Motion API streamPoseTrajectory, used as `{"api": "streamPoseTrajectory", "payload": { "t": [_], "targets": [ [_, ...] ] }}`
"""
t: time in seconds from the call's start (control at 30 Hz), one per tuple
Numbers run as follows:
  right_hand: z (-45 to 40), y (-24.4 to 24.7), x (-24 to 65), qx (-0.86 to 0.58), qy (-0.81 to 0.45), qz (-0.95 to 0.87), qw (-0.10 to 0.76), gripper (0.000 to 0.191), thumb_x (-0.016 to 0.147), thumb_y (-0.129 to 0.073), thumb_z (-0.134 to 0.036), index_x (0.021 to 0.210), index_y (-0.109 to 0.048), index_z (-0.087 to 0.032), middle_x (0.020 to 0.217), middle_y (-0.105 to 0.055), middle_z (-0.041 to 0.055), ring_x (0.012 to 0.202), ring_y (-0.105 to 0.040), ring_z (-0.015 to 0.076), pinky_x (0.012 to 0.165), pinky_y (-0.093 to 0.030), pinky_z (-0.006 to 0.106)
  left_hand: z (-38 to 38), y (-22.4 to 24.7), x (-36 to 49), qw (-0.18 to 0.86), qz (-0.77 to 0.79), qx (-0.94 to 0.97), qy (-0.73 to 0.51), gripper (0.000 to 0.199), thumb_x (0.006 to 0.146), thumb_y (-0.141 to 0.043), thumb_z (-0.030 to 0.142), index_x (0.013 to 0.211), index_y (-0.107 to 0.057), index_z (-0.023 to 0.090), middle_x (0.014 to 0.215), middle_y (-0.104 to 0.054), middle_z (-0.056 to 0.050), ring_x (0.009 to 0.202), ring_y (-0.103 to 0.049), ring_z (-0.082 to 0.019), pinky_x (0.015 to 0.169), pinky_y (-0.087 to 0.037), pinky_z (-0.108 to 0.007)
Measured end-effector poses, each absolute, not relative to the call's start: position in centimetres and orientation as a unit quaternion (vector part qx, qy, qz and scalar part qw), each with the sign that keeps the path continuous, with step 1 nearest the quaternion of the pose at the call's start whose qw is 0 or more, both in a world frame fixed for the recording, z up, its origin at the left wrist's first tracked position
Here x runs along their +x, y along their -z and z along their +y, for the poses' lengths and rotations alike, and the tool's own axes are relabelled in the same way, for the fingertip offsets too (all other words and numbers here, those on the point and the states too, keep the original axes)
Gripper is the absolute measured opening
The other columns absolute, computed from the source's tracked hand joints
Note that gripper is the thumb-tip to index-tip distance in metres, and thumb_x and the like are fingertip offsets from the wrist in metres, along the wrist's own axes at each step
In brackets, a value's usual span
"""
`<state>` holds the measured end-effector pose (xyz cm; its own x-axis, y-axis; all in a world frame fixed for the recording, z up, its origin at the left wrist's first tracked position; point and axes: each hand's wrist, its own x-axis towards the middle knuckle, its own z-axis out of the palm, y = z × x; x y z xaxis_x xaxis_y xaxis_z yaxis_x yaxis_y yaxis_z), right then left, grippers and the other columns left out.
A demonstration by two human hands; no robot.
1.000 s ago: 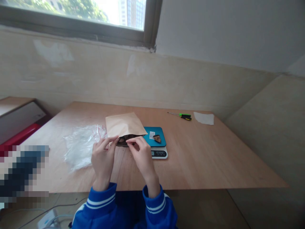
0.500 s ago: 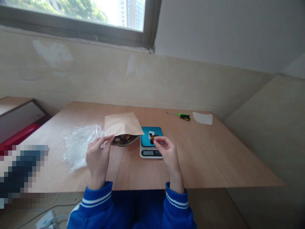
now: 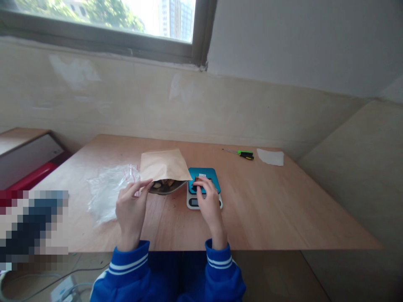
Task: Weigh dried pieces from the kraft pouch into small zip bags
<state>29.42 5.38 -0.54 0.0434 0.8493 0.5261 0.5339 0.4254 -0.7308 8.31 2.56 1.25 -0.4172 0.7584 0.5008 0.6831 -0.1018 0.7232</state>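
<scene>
A brown paper bag (image 3: pixel 164 164) lies on the wooden table with its mouth toward me, and dark and pale dried pieces (image 3: pixel 163 183) show inside. My left hand (image 3: pixel 134 209) pinches the left corner of the bag's mouth. Right of the bag is a kitchen scale (image 3: pixel 217 180) with a teal top, a white base and a small display that is partly covered. Over the scale's top, my right hand (image 3: pixel 209 201) has its fingers bent around a dark dried piece (image 3: pixel 195 181). More dark bits show beside the fingertips.
Crumpled clear plastic bags (image 3: pixel 107 193) lie left of the paper bag. Toward the back right are a green-and-black screwdriver (image 3: pixel 245 154) and a torn white paper (image 3: pixel 270 157). Small crumbs dot the table (image 3: pixel 283 209) before the bag. Cables and a white power strip (image 3: pixel 64 289) sit below, lower left.
My right hand has moved left and lower over the scale with the dark piece. My left hand still holds the bag's corner. The whole view has shifted slightly.
</scene>
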Motion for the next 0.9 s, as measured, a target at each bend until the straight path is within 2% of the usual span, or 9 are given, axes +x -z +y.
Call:
{"api": "streamPoseTrajectory", "payload": {
  "t": [0.1,0.17,0.27,0.33,0.43,0.6,0.73,0.9],
  "targets": [
    [3.8,-1.7,28.6,-0.459,-0.208,-0.68,0.533,0.025,0.089,-0.043,-0.012,0.09,-0.067,-0.021,0.1,-0.066,0.0076,0.103,-0.061,0.0191,0.096,-0.046,0.037,2.6,-1.2,8.5,0.04,0.668,0.538,-0.512,0.021,0.084,-0.061,0.043,0.093,-0.074,0.028,0.088,-0.07,-0.001,0.08,-0.061,-0.02,0.068,-0.047,-0.031],
    [3.0,-2.8,27.5,-0.405,-0.276,-0.699,0.52,0.027,0.091,-0.041,-0.012,0.093,-0.067,-0.021,0.097,-0.067,0.0049,0.099,-0.063,0.0161,0.093,-0.049,0.032,2.6,-1.2,8.7,0.041,0.667,0.54,-0.511,0.019,0.084,-0.062,0.041,0.092,-0.074,0.029,0.088,-0.07,0.0,0.08,-0.06,-0.02,0.068,-0.047,-0.031],
    [2.5,-3.2,25.3,-0.373,-0.331,-0.734,0.461,0.03,0.093,-0.04,-0.013,0.108,-0.064,-0.021,0.116,-0.065,0.0051,0.113,-0.059,0.0154,0.101,-0.046,0.031,2.5,-1.2,8.8,0.048,0.663,0.55,-0.506,0.018,0.085,-0.061,0.04,0.092,-0.073,0.029,0.088,-0.071,0.001,0.079,-0.06,-0.019,0.069,-0.047,-0.031],
    [2.7,-2.9,23.7,-0.406,-0.307,-0.75,0.423,0.035,0.092,-0.041,-0.012,0.122,-0.058,-0.018,0.13,-0.058,0.0089,0.125,-0.051,0.0185,0.109,-0.041,0.035,2.4,-1.3,8.8,0.051,0.66,0.555,-0.504,0.019,0.085,-0.06,0.04,0.092,-0.073,0.028,0.088,-0.071,0.001,0.079,-0.06,-0.019,0.069,-0.046,-0.031],
    [3.4,-2.3,21.7,-0.452,-0.241,-0.772,0.377,0.042,0.091,-0.041,-0.009,0.132,-0.048,-0.011,0.133,-0.053,0.015,0.128,-0.047,0.0235,0.109,-0.04,0.04,2.2,-1.5,8.9,0.047,0.654,0.557,-0.51,0.02,0.085,-0.059,0.041,0.092,-0.073,0.028,0.088,-0.071,0.0,0.08,-0.059,-0.019,0.069,-0.046,-0.032],
    [4.5,-2.0,20.3,-0.469,-0.161,-0.81,0.312,0.032,0.093,-0.044,-0.012,0.122,-0.057,-0.012,0.121,-0.062,0.0149,0.117,-0.053,0.0277,0.101,-0.046,0.044,1.8,-1.5,9.0,0.054,0.653,0.554,-0.513,0.021,0.085,-0.058,0.042,0.09,-0.073,0.027,0.087,-0.071,0.0,0.081,-0.059,-0.019,0.067,-0.046,-0.031],
    [5.1,-1.9,20.3,-0.484,-0.153,-0.816,0.278,0.033,0.093,-0.053,-0.02,0.124,-0.058,-0.015,0.128,-0.06,0.0153,0.119,-0.053,0.0316,0.099,-0.045,0.046,1.6,-1.2,8.9,0.067,0.653,0.554,-0.513,0.021,0.085,-0.058,0.041,0.091,-0.073,0.027,0.089,-0.071,0.0,0.081,-0.06,-0.019,0.068,-0.046,-0.031],
    [5.2,-2.2,20.6,-0.48,-0.159,-0.815,0.284,0.026,0.093,-0.055,-0.024,0.118,-0.064,-0.021,0.117,-0.067,0.0113,0.111,-0.059,0.0284,0.093,-0.046,0.04,1.6,-1.1,8.7,0.069,0.652,0.552,-0.515,0.022,0.085,-0.058,0.041,0.09,-0.073,0.027,0.089,-0.071,0.0,0.082,-0.061,-0.02,0.068,-0.046,-0.031]
  ]
}}
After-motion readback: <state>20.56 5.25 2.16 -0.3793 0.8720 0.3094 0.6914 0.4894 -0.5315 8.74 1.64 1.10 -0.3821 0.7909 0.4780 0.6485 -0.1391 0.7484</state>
